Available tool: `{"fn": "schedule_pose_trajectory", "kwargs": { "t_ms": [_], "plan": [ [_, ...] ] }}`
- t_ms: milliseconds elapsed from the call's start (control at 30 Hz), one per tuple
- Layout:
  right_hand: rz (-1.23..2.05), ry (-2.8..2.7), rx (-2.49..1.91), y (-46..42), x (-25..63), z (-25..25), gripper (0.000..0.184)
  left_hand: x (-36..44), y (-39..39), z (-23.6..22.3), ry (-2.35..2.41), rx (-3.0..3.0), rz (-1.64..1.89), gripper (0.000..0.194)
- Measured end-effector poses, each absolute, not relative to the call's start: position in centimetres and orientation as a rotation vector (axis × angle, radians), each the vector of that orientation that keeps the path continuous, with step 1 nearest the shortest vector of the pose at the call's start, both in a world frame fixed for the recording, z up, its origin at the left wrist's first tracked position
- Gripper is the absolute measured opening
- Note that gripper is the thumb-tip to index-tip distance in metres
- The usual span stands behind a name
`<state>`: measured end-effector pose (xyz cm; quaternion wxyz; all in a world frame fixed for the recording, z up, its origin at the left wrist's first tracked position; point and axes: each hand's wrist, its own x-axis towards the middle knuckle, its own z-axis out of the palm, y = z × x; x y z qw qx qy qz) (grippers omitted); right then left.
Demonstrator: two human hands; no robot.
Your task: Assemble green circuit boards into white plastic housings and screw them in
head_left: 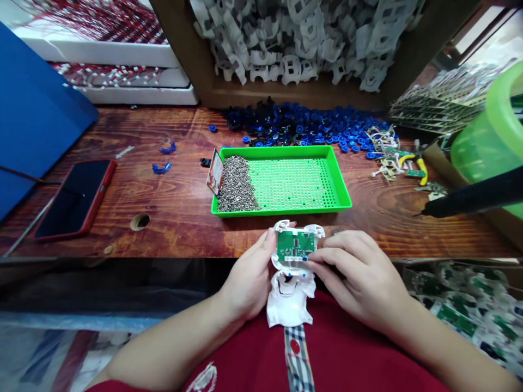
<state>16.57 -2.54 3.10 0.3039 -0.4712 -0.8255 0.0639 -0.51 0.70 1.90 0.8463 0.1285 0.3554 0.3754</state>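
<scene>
A white plastic housing (289,310) is held in front of my body, just off the table's near edge. In its upper part sits a green circuit board (296,243) with a row of white connectors and a small blue part along its lower edge. My left hand (253,272) is closed around the housing's left side, thumb beside the board. My right hand (359,272) is closed, thumb and index finger pinching at the board's lower right corner, by the blue part. Whether anything smaller is between those fingertips is hidden.
A green perforated tray (339,190) with small screws (237,185) lies ahead. Behind it are blue plastic parts (302,122) and a carton (208,90) of white housings. A phone (75,198) lies left; pliers (420,163) and a black pen-shaped tool (469,193) are right.
</scene>
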Motion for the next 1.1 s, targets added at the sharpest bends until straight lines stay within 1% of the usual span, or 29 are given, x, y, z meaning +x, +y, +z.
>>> {"fn": "schedule_pose_trajectory", "kwargs": {
  "t_ms": [300, 500, 600, 700, 800, 867, 933, 1000, 1067, 1100],
  "plan": [
    [0.196, -2.145, -1.336, -2.7, 16.7, 2.6, 0.012, -0.2, 0.6, 1.7, 0.743, 0.288, 0.838, 0.035],
    [0.239, -2.226, -1.324, -2.1, 16.6, 2.8, 0.009, -0.5, 0.3, 1.8, 0.69, 0.252, 0.845, 0.033],
    [0.245, -2.26, -1.339, -1.9, 16.4, 2.7, 0.01, -0.9, 0.2, 1.9, 0.687, 0.356, 0.817, 0.027],
    [0.268, -2.28, -1.352, -1.9, 16.3, 2.8, 0.01, -1.1, 0.1, 1.6, 0.769, 0.495, 0.771, 0.032],
    [0.346, -2.223, -1.343, -2.2, 16.4, 3.0, 0.01, -1.1, 0.2, 1.2, 0.848, 0.519, 0.798, 0.031],
    [0.393, -2.061, -1.378, -2.5, 16.6, 2.9, 0.015, -1.1, 0.2, 1.1, 0.876, 0.515, 0.816, 0.031],
    [0.558, -1.769, -1.468, -2.6, 16.7, 2.5, 0.024, -1.0, 0.2, 1.1, 0.898, 0.528, 0.839, 0.032],
    [0.922, -1.505, -1.488, -2.4, 16.6, 2.1, 0.034, -1.0, 0.2, 1.2, 0.903, 0.543, 0.853, 0.033],
    [1.297, -1.362, -1.42, -2.0, 16.4, 1.8, 0.035, -1.0, 0.0, 1.4, 0.898, 0.559, 0.859, 0.033],
    [1.411, -1.329, -1.384, -1.8, 16.3, 1.8, 0.033, -1.0, -0.1, 1.5, 0.896, 0.569, 0.862, 0.033]
  ]
}}
